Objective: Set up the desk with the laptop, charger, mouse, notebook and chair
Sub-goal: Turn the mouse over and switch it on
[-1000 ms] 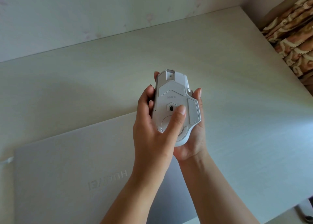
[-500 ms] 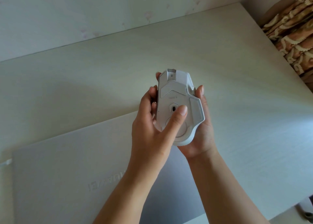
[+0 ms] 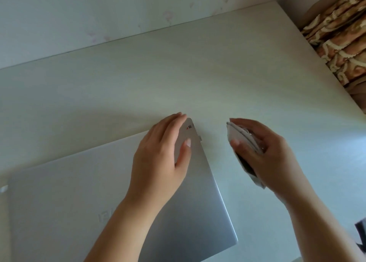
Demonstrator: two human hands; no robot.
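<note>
A closed silver laptop (image 3: 79,192) lies on the pale wooden desk (image 3: 178,73), its lid facing up. My left hand (image 3: 162,152) rests flat on the laptop's far right corner with fingers spread. A small receiver sticks out of the laptop's right edge (image 3: 200,138). To the right, my right hand (image 3: 263,152) grips the white mouse (image 3: 239,141), tilted on its side just over the desk surface. A white charger cable end (image 3: 4,188) shows at the laptop's left edge.
The desk backs onto a pale wall (image 3: 99,14). A brown patterned curtain (image 3: 340,39) hangs past the desk's right edge. A dark object (image 3: 361,236) peeks in at the lower right. Bare desk surface lies behind and right of the laptop.
My hands have separated. The left hand let go of the mouse and dropped onto the laptop's corner. The right hand carried the mouse right and down, turning it over.
</note>
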